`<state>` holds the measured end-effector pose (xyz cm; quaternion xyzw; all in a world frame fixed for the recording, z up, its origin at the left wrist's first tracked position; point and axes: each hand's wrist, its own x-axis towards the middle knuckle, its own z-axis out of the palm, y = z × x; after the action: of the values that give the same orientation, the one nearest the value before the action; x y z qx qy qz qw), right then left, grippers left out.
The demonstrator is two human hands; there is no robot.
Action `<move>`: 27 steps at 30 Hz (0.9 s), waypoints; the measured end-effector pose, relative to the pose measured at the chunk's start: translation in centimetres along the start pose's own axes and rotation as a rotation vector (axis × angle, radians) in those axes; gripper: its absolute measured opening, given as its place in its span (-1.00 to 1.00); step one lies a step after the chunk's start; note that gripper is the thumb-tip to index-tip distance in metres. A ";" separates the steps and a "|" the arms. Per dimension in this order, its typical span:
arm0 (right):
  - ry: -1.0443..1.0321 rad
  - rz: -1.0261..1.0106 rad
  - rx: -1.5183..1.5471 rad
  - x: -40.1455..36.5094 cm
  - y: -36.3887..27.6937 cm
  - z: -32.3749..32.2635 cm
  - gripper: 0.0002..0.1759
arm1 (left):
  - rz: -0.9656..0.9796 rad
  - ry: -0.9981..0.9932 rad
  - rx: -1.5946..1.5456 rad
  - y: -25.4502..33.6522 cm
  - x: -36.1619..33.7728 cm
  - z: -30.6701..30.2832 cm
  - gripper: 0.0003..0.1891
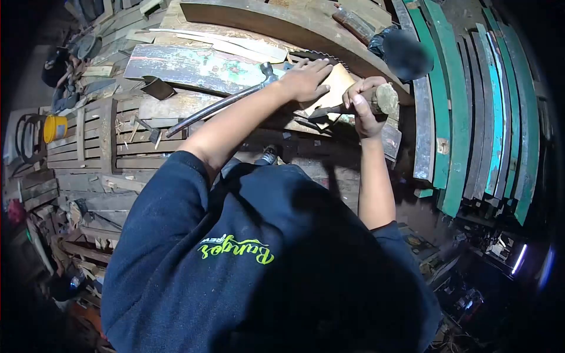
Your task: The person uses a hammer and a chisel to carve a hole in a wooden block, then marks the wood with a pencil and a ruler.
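Note:
My left hand (305, 80) lies flat with its fingers stretched, pressing on a pale piece of wood (338, 85). In my right hand (364, 105) is a tool with a thick, round wooden end (386, 99). A dark metal part (323, 113) shows to the left of that hand, near the pale wood; its exact shape is hard to make out. A long hammer (220, 107) lies on the boards beside my left forearm, its head close to my left wrist.
A worn painted plank (185, 66) and a wide brown board (265, 19) lie on the bench. Green planks (450, 117) are stacked at the right. A yellow bucket (55, 129) stands at the left, below another person (59, 76). A curved dark piece (158, 88) lies near the plank.

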<state>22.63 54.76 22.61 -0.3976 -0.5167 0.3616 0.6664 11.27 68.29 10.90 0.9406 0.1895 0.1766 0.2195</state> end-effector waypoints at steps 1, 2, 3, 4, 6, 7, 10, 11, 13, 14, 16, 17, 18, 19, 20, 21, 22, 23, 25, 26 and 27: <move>0.015 0.012 0.032 0.0 0.1 0.2 -0.67 | -0.003 -0.003 -0.006 0.0 0.5 0.6 -0.34; 0.032 0.024 0.065 0.1 0.2 0.3 -0.67 | 0.014 0.027 -0.092 0.2 1.1 1.2 -0.33; 0.018 0.016 0.059 0.4 0.3 0.2 -0.66 | 0.031 0.058 -0.178 0.4 1.8 1.7 -0.33; 0.015 0.021 0.066 0.3 0.2 0.3 -0.65 | 0.034 0.055 -0.179 0.7 2.4 2.2 -0.34; 0.040 0.049 0.072 0.2 -0.1 0.6 -0.65 | 0.067 0.065 -0.159 1.0 2.8 2.8 -0.37; 0.043 0.060 0.073 0.3 -0.2 0.5 -0.65 | 0.061 0.059 -0.167 1.0 2.8 2.7 -0.37; 0.023 0.081 0.044 0.4 -0.1 0.8 -0.62 | 0.082 0.016 -0.071 1.3 2.3 2.5 -0.40; 0.029 0.074 -0.049 0.7 -0.2 1.1 -0.65 | 0.077 0.024 -0.046 1.4 2.4 2.3 -0.40; 0.037 0.059 -0.500 0.7 0.5 0.7 -0.69 | 0.057 0.041 -0.048 1.2 2.6 3.0 -0.40; 0.039 0.076 -0.495 0.9 0.9 0.7 -0.69 | 0.049 0.029 -0.056 1.0 2.5 3.3 -0.40; -0.060 0.021 -0.660 1.3 1.5 1.5 -0.65 | 0.066 0.023 -0.058 1.0 2.4 2.5 -0.39; -0.153 -0.060 -0.772 0.9 1.6 1.7 -0.61 | 0.083 -0.023 0.018 1.0 2.3 2.1 -0.39; -0.153 -0.051 -0.771 1.4 1.2 2.6 -0.61 | 0.080 -0.029 0.012 1.0 2.4 2.0 -0.39; -0.113 -0.180 -0.975 2.5 0.5 4.0 -0.67 | 0.057 -0.018 -0.014 1.1 2.4 2.1 -0.30; -0.072 -0.308 -1.177 2.9 0.0 5.0 -0.72 | 0.035 -0.010 -0.042 1.2 2.3 2.3 -0.21; -0.072 -0.294 -1.175 2.6 -0.1 5.4 -0.72 | 0.027 0.011 -0.025 1.4 2.4 2.5 -0.26; -0.186 -0.154 -1.304 2.1 -0.3 5.7 -0.72 | 0.024 0.014 -0.048 1.5 2.4 2.6 -0.33; -0.303 -0.008 -1.424 1.7 -0.5 5.9 -0.71 | 0.007 -0.005 -0.052 1.7 2.3 2.7 -0.34; -0.150 0.067 -1.079 -2.5 4.0 4.6 -0.66 | -0.008 -0.053 -0.077 1.7 2.8 2.7 -0.24; -0.006 0.120 -0.728 -3.4 6.0 4.0 -0.60 | 0.001 -0.054 -0.070 1.7 2.7 2.8 -0.24; -0.012 0.028 -0.605 -1.8 6.4 4.1 -0.51 | -0.006 0.022 -0.052 1.6 2.6 3.3 -0.34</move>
<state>17.79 56.49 16.77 -0.5829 -0.5995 0.2027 0.5097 15.36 66.95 9.56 0.9321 0.1899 0.1911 0.2421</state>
